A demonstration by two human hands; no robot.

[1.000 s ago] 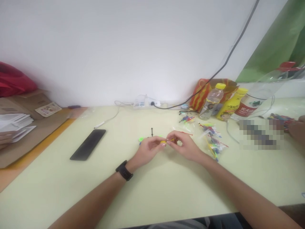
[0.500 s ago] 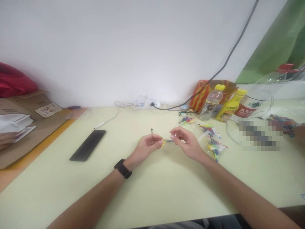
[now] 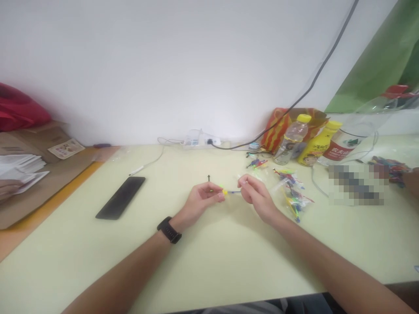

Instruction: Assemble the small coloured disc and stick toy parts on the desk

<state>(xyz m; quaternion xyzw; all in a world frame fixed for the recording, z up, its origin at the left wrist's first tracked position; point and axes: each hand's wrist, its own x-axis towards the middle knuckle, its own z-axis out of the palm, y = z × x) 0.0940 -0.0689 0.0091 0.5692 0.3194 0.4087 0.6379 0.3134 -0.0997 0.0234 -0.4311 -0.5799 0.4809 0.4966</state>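
My left hand [image 3: 204, 198], with a black watch on the wrist, pinches a small yellow plastic piece [image 3: 224, 192] between thumb and fingertips. From that piece a thin blue rod [image 3: 234, 192] runs across to my right hand [image 3: 257, 194], whose curled fingers close at its far end. A slim black stick with an arrow-shaped tip [image 3: 208, 178] shows just beyond the left fingers; whether it belongs to the held piece I cannot tell. Right of my right hand lie clear bags of small colourful plastic parts [image 3: 296, 200].
A black phone [image 3: 121, 198] lies to the left. Bottles [image 3: 319, 144] and a striped bag [image 3: 275, 126] stand at the back right, near a power strip [image 3: 201, 140]. Other people's hands show at the left [image 3: 9, 187] and right [image 3: 410, 181] edges, by papers and a colourful pile.
My right hand has shifted slightly right and its fingers have curled in more tightly. The yellow piece has turned in my left fingers, while the left hand stays almost in place.
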